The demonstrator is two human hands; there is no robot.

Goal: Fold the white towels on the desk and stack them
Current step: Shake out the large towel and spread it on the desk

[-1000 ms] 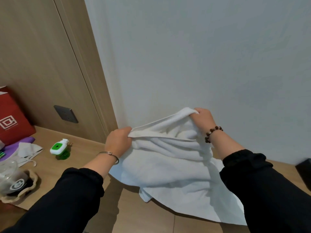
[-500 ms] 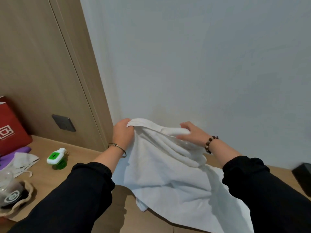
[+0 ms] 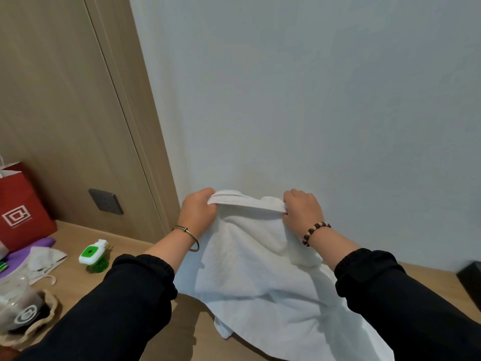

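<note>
A white towel [image 3: 260,272] hangs crumpled in front of the pale wall, its lower part draped on the wooden desk [image 3: 182,337]. My left hand [image 3: 198,212] grips the towel's top hem at its left end. My right hand [image 3: 302,210] grips the same hem at its right end, so the hem is stretched between both hands at about the same height. Below the hem the cloth sags in folds, and its far lower right runs out of view behind my right sleeve.
On the desk's left stand a red paper bag [image 3: 22,212], a green and white plug-in device [image 3: 93,255], a small cloth pouch [image 3: 45,260] on a purple sheet [image 3: 31,247], and a cup in a bag [image 3: 23,316]. A dark box [image 3: 471,282] sits at the right edge.
My right hand has moved right along the top hem and now grips its end. Both hands have raised the hem and pulled it straight.
</note>
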